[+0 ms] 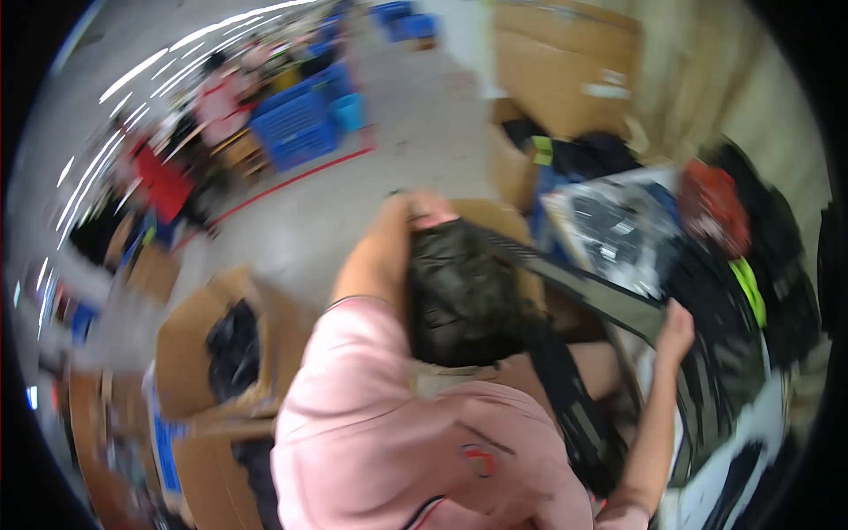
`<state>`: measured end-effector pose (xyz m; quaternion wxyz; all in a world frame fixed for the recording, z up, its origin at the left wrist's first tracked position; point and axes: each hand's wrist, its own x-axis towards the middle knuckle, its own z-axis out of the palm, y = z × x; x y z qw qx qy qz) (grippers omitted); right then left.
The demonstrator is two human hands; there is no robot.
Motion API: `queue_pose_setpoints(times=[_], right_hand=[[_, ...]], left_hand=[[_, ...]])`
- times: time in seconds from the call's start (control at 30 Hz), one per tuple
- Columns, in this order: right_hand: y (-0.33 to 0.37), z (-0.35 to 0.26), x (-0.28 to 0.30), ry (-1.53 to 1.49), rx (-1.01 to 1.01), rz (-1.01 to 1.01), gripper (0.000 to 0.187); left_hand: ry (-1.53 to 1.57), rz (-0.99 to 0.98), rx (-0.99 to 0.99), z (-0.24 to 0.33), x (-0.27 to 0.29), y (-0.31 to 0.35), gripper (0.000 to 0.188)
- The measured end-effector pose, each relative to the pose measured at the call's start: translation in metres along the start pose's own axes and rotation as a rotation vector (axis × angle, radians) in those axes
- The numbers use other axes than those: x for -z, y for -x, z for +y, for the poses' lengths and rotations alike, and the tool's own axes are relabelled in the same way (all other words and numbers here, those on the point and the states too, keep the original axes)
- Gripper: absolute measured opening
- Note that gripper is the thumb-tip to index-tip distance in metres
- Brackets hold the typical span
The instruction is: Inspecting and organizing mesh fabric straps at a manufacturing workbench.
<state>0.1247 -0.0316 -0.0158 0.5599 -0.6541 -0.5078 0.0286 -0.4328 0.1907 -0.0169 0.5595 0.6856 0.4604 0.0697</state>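
A dark olive backpack (464, 296) hangs in front of my body, its fabric creased and somewhat blurred. My left hand (430, 210) has its fingers closed on the bag's top edge. From there a wide grey-green strap (587, 287) with dark borders stretches out to the right. Its far end is gripped by my right hand (676, 334), thumb uppermost. Another black padded strap (565, 389) dangles below the bag, by my legs. The bag's underside and inner side are hidden from view.
On the right, a table carries a clear plastic bag of dark items (618, 225), a red bundle (714, 208) and black-and-grey packs (729, 353). Open cartons (199, 353) stand at left. Behind are a large carton (565, 57), blue crates (296, 128) and people at work.
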Motion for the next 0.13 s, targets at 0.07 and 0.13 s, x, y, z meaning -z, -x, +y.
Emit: queue_pose_setpoints(times=[0.07, 0.13], right_hand=[[0.012, 0.001, 0.014, 0.464, 0.002, -0.043, 0.025], [0.012, -0.013, 0.009, 0.675, 0.016, -0.142, 0.032]], left_hand=[[-0.021, 0.033, -0.041, 0.032, -0.033, -0.014, 0.021], [-0.224, 0.227, -0.143, 0.02, -0.036, -0.014, 0.024]])
